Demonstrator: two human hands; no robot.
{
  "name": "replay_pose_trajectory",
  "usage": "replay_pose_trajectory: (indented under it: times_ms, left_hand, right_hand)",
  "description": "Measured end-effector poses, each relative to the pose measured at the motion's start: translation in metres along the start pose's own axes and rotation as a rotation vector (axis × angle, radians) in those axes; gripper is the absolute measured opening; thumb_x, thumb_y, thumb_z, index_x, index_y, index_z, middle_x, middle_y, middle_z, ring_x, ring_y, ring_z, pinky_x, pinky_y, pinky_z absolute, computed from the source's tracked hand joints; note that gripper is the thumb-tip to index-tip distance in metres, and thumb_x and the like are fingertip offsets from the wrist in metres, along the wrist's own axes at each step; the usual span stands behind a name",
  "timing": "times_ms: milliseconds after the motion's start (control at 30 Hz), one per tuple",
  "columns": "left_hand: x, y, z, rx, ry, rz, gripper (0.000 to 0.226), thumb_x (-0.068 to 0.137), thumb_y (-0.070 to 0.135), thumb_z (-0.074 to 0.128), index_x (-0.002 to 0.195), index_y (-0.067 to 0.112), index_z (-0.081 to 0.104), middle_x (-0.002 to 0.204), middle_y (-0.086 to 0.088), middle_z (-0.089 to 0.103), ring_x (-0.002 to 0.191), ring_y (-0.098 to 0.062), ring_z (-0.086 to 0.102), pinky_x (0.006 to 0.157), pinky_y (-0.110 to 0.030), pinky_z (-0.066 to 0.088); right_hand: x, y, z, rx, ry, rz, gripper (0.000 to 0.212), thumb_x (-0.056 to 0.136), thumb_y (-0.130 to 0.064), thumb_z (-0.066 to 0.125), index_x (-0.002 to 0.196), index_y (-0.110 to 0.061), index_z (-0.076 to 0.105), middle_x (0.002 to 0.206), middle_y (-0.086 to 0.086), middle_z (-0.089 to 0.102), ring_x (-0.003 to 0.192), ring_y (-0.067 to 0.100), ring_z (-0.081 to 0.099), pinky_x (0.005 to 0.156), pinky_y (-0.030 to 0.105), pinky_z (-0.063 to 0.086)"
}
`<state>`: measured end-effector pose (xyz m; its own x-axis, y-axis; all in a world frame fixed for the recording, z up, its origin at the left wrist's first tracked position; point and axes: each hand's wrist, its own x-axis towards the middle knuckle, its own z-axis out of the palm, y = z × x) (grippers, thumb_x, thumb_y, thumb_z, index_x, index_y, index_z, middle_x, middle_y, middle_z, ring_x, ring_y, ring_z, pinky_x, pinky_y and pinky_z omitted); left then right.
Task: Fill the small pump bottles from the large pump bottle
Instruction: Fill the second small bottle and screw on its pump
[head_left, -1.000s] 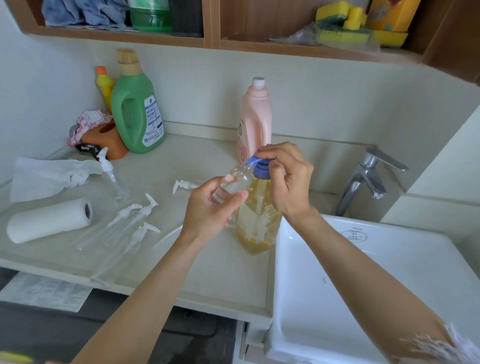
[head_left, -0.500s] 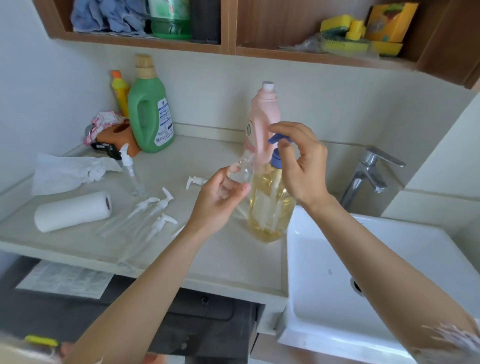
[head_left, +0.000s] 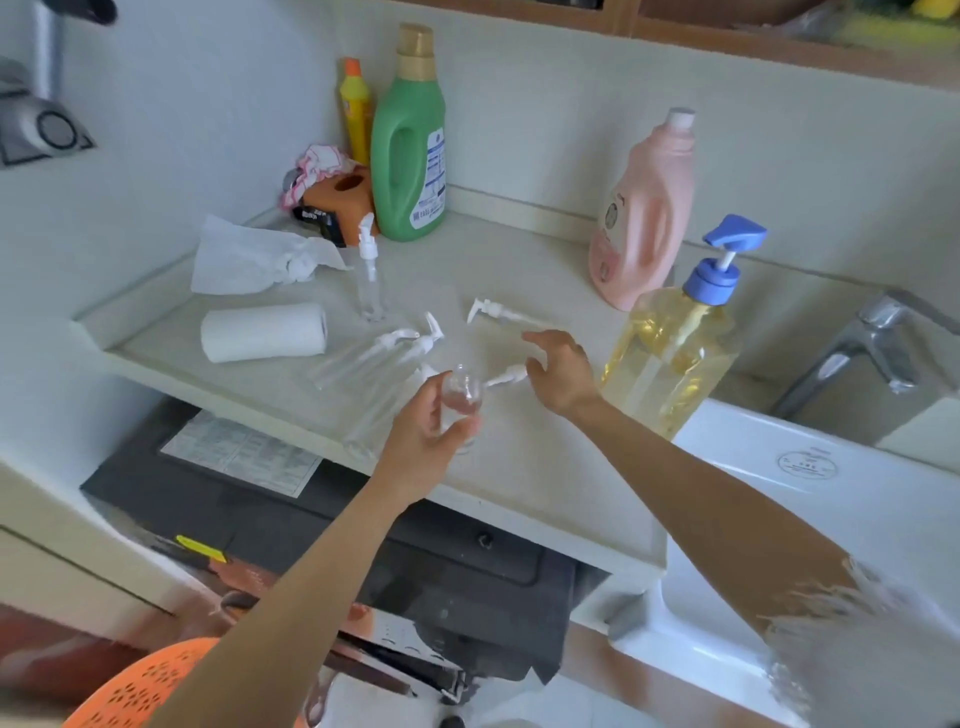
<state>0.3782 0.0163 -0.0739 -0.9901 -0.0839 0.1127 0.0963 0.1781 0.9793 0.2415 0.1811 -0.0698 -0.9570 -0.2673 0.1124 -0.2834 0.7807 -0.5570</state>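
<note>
The large pump bottle (head_left: 670, 358) of yellow liquid with a blue pump stands on the counter beside the sink. My left hand (head_left: 421, 441) grips a small clear bottle (head_left: 461, 397) without a cap, held upright above the counter's front part. My right hand (head_left: 563, 371) hovers with fingers spread just right of a loose white pump head (head_left: 506, 375) and holds nothing. A second loose pump head (head_left: 493, 312) lies farther back. Capped small bottles (head_left: 363, 358) lie on the counter and one small bottle (head_left: 370, 275) stands upright.
A paper towel roll (head_left: 265, 332) and a crumpled tissue (head_left: 249, 254) lie at the left. A green detergent bottle (head_left: 410, 150), a yellow bottle (head_left: 356, 109) and a pink bottle (head_left: 644, 218) stand by the wall. The white sink (head_left: 831, 493) and faucet (head_left: 872, 343) are at the right.
My right hand let go of the blue pump and moved down-left toward the loose pump heads. My left hand drew the small bottle away from the nozzle and lowered it.
</note>
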Motion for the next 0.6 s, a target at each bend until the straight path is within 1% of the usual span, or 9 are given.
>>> replay_pose_trajectory:
  times_ms: [67,133,200,300,367,433,500,567,600]
  left_hand:
    - [0.001,-0.009,-0.001,0.008,0.001,-0.023,0.029,0.083,0.024,0.067,0.110,0.030,0.057,0.100,0.005,0.064,0.097,-0.011,0.061,0.093,-0.031,0.048]
    - [0.002,-0.016,0.000,0.012,-0.003,-0.040,0.036,0.078,0.033,0.066,0.112,0.033,0.057,0.102,0.006,0.064,0.100,-0.011,0.061,0.098,-0.037,0.047]
    - [0.003,-0.018,0.000,0.016,-0.010,-0.051,0.041,0.076,0.036,0.067,0.116,0.033,0.056,0.107,0.004,0.065,0.104,-0.014,0.061,0.100,-0.039,0.046]
    - [0.005,-0.019,-0.001,0.035,-0.024,-0.044,0.041,0.082,0.023,0.069,0.120,0.032,0.055,0.112,0.005,0.065,0.106,-0.013,0.062,0.101,-0.039,0.046]
    - [0.007,-0.019,-0.001,0.051,-0.027,-0.026,0.042,0.084,0.017,0.070,0.118,0.036,0.054,0.113,0.007,0.066,0.106,-0.011,0.062,0.101,-0.039,0.046]
    - [0.009,-0.019,-0.002,0.066,-0.033,-0.015,0.044,0.083,0.018,0.071,0.115,0.042,0.052,0.114,0.008,0.065,0.106,-0.010,0.062,0.102,-0.040,0.046]
    - [0.010,-0.017,-0.002,0.091,-0.038,-0.015,0.047,0.080,0.030,0.071,0.114,0.053,0.049,0.119,0.014,0.061,0.111,-0.006,0.058,0.103,-0.038,0.045]
    - [0.010,-0.011,-0.004,0.075,-0.034,-0.009,0.046,0.077,0.044,0.069,0.113,0.062,0.047,0.125,0.025,0.055,0.121,0.001,0.050,0.106,-0.029,0.041]
    - [0.011,-0.007,-0.004,0.050,-0.025,0.008,0.045,0.075,0.049,0.068,0.114,0.062,0.047,0.124,0.028,0.054,0.123,0.004,0.047,0.105,-0.024,0.038]
  right_hand:
    - [0.010,0.008,0.014,-0.042,-0.107,0.027,0.048,0.094,-0.008,0.047,0.140,-0.022,0.047,0.148,0.005,0.040,0.135,0.025,0.037,0.108,0.026,0.026]
    - [0.017,0.014,0.023,-0.069,-0.172,0.027,0.046,0.091,-0.007,0.048,0.134,-0.025,0.055,0.141,0.001,0.049,0.130,0.023,0.044,0.107,0.031,0.036]
    - [0.017,0.017,0.025,-0.118,-0.177,-0.012,0.035,0.089,-0.011,0.051,0.117,-0.025,0.066,0.123,0.002,0.061,0.116,0.026,0.055,0.094,0.035,0.045]
    - [0.009,0.015,0.015,-0.198,-0.187,-0.084,0.023,0.091,-0.020,0.055,0.109,-0.025,0.067,0.105,0.002,0.063,0.102,0.027,0.059,0.077,0.030,0.042]
    - [-0.002,0.004,-0.004,-0.187,-0.144,-0.130,0.024,0.094,-0.025,0.055,0.115,-0.024,0.065,0.100,0.001,0.061,0.096,0.025,0.059,0.078,0.031,0.043]
    - [-0.018,-0.014,-0.033,-0.146,-0.032,-0.233,0.023,0.096,-0.028,0.053,0.114,-0.020,0.065,0.090,-0.001,0.056,0.083,0.022,0.056,0.075,0.033,0.044]
    - [-0.037,-0.032,-0.071,-0.096,0.083,-0.386,0.021,0.095,-0.023,0.057,0.111,-0.015,0.066,0.086,-0.001,0.055,0.072,0.018,0.051,0.068,0.031,0.041]
    - [-0.054,-0.047,-0.109,-0.083,0.166,-0.477,0.021,0.090,-0.013,0.064,0.111,-0.011,0.068,0.084,0.002,0.058,0.068,0.017,0.049,0.065,0.025,0.035]
    - [-0.061,-0.052,-0.125,-0.098,0.185,-0.491,0.024,0.088,-0.010,0.067,0.112,-0.010,0.068,0.084,0.003,0.058,0.066,0.017,0.049,0.064,0.023,0.034]
